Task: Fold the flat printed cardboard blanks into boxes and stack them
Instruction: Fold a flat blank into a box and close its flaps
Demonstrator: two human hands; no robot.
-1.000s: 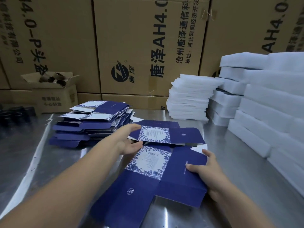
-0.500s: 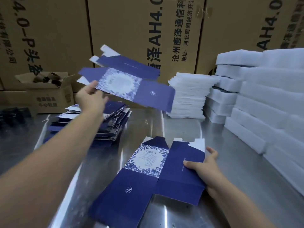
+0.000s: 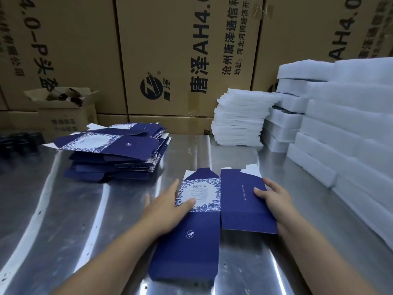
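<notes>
A flat navy cardboard blank (image 3: 212, 213) with a blue-and-white floral panel lies on the steel table (image 3: 63, 220) in front of me. My left hand (image 3: 168, 207) lies on its left edge, thumb on the floral panel, fingers spread. My right hand (image 3: 274, 199) presses on the right navy panel, fingers over its right edge. A pile of the same blanks (image 3: 112, 150) sits at the back left, slightly fanned, with one loose blank on top.
Stacks of white foam sheets (image 3: 240, 120) and thicker white foam blocks (image 3: 344, 116) fill the back right. Large brown cartons (image 3: 187, 56) wall off the back. A small open carton (image 3: 63, 111) and dark items (image 3: 19, 141) stand at the far left.
My left hand carried a second blank up and left onto the pile, let it go, and came back down onto the blank in front of me. My right hand stayed on that blank.
</notes>
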